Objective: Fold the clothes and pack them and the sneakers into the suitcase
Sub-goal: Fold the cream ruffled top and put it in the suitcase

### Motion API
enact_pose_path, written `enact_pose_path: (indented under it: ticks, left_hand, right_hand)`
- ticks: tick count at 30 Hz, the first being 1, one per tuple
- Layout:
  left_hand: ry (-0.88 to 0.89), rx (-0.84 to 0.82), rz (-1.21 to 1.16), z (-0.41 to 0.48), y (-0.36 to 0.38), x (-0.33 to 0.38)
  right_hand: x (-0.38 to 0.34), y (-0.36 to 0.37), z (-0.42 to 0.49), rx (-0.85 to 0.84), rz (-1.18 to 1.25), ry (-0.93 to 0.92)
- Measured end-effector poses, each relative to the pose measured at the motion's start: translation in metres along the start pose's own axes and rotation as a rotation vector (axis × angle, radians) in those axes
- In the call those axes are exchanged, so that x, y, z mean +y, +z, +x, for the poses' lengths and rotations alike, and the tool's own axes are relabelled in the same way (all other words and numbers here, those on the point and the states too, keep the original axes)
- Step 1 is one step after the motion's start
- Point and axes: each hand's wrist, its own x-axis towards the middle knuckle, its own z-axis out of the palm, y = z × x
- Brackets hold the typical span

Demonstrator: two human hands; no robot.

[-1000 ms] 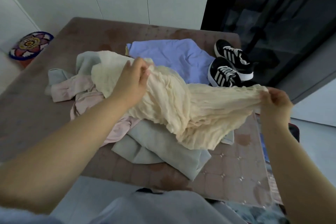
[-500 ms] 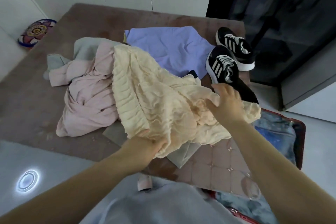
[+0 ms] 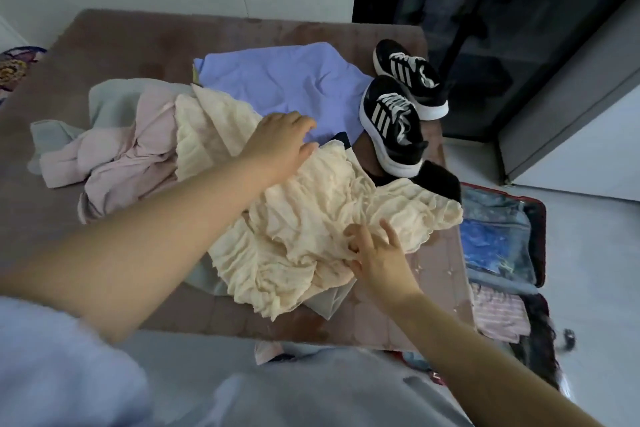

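While the right hand (image 3: 377, 255) pinches a fold of the crumpled cream crinkle-fabric garment (image 3: 304, 218), its other fingers spread, the left hand (image 3: 278, 144) lies flat on the garment's far edge, fingers straight. The garment sprawls on the brown quilted tabletop (image 3: 104, 45), its long axis running far-left to near-right, overlapping a pink garment (image 3: 121, 163) and a lavender shirt (image 3: 287, 80). Black white-striped sneakers (image 3: 391, 121) stand just beyond. The table edge half hides the open red-rimmed suitcase (image 3: 539, 239).
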Motion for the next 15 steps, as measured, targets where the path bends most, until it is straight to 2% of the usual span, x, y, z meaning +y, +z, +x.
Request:
enact_pose_path:
  ticks: [3, 5, 7, 9, 11, 12, 13, 15]
  left_hand:
    - [-0.097, -0.153, -0.054, 0.038, 0.017, 0.016]
    - [-0.213, -0.292, -0.130, 0.054, 0.032, 0.024]
    - [-0.224, -0.420, -0.119, 0.060, 0.045, 0.029]
    - [-0.183, -0.476, -0.052, 0.056, 0.050, 0.032]
    - [-0.201, -0.424, -0.116, 0.051, 0.050, 0.027]
    - [-0.217, -0.378, -0.206, 0.048, 0.046, 0.023]
    - [-0.239, -0.316, -0.320, 0.044, 0.040, 0.016]
    - [-0.303, -0.176, -0.530, 0.036, 0.020, -0.003]
  right_hand:
    - [0.006, -0.010, -0.013, 0.007, 0.093, 0.074]
    - [0.018, -0.025, -0.010, 0.121, 0.099, 0.167]
    - [0.040, -0.045, -0.002, 0.252, 0.098, 0.382]
    - [0.068, -0.064, 0.009, 0.243, 0.144, 0.721]
    - [0.089, -0.078, 0.018, 0.134, 0.289, 1.030]
    - [0.094, -0.080, 0.021, 0.095, 0.388, 1.128]
    - [0.098, -0.082, 0.024, 0.056, 0.463, 1.164]
    - [0.100, -0.085, 0.029, -0.001, 0.502, 1.069]
